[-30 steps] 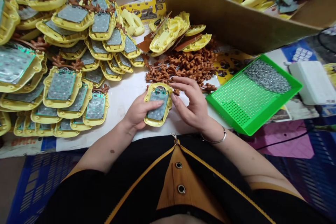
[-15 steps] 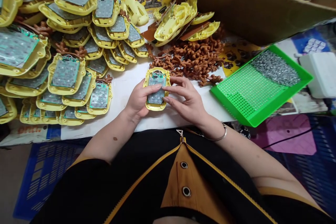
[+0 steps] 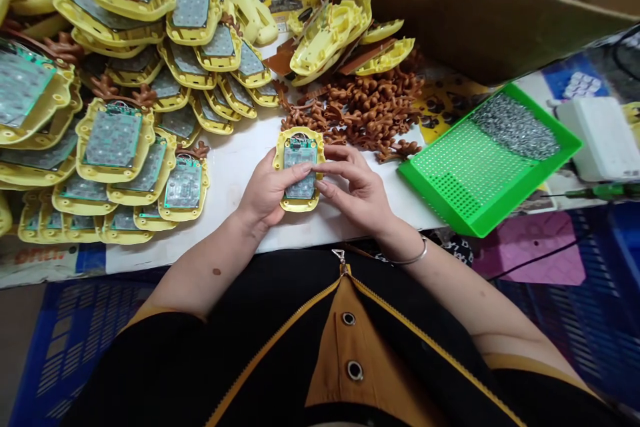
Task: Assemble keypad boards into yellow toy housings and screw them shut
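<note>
Both hands grip one yellow toy shell (image 3: 298,204) (circuit board (image 3: 299,155) up) at the white table's (image 3: 235,177) near edge: left hand (image 3: 265,192) cupping its left side, right hand (image 3: 359,199) pinching the right; its long axis points away toward the antler heap (image 3: 373,107).

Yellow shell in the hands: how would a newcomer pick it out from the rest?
Left of the green tray, just this side of the brown antler pile, one yellow shell with a grey circuit board facing up sits at the white table's near edge. The left hand and right hand grip it from either side. The other shells are stacked further left, untouched.
</note>
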The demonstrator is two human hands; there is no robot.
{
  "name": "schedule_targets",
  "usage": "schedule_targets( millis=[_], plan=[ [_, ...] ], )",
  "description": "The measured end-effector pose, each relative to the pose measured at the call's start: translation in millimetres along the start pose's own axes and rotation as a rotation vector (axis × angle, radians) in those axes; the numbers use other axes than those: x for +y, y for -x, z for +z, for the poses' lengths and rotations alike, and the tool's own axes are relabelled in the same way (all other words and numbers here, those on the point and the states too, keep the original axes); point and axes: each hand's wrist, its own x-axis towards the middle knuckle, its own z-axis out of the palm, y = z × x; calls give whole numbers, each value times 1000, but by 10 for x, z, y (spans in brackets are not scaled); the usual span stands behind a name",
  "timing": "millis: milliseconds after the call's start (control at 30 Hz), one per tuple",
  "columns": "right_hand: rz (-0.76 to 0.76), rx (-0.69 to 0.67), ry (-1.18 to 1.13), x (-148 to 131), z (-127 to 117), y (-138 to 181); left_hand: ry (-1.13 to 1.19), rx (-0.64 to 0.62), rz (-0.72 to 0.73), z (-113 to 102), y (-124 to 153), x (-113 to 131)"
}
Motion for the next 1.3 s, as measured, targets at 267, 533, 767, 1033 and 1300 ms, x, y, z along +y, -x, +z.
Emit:
schedule_targets(
  millis=[267,533,767,1033,1300],
  plan=[
    [-9,29,54,-39,-7,-7,-1,33,28,9,2,8],
    [-166,93,336,-138,-112,-138,-121,-42,-24,36,86,-51],
    [-202,-42,440,-86,-168,-193,-377,-46,25,25,111,-44],
    [-229,-79,478,-113,-245,-231,-330,-90,-84,43,129,-47],
    [-156,-74,407,-85,-204,-162,-178,-148,-286,57,96,-24]
  ],
)
